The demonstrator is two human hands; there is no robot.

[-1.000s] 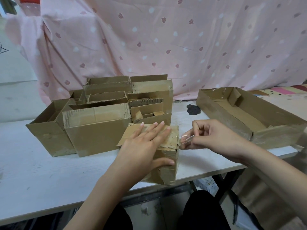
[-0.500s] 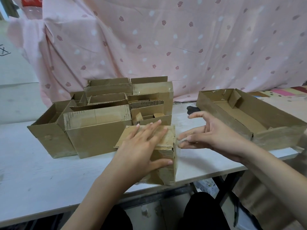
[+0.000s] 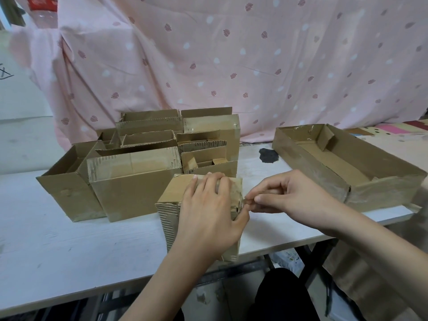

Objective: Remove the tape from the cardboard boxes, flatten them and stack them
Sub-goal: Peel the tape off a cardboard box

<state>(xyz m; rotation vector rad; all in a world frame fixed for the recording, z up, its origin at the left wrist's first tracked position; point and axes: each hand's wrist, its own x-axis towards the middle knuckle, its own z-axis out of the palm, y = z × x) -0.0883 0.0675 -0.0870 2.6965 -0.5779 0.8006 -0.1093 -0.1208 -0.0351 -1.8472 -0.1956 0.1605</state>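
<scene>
Small cardboard box point(image 3: 171, 193) stands upright at the near edge of the white tabletop point(image 3: 69, 246), closed on top, corrugated face toward the camera. Left hand point(image 3: 208, 216) lies over its top and front, fingers curled at the far edge, thumb at the right corner. Right hand point(image 3: 289, 200) just beside that corner, thumb and forefinger in a pinching grip on a bit of clear tape point(image 3: 243, 201); tape hard to make out. Behind, a cluster of open boxes point(image 3: 129, 181), touching one another. Far right, a long shallow tray box point(image 3: 375, 188), well apart. Dark smudge point(image 3: 268, 155) on the tabletop between them. Pink patterned cloth point(image 3: 231, 54) hangs behind.
</scene>
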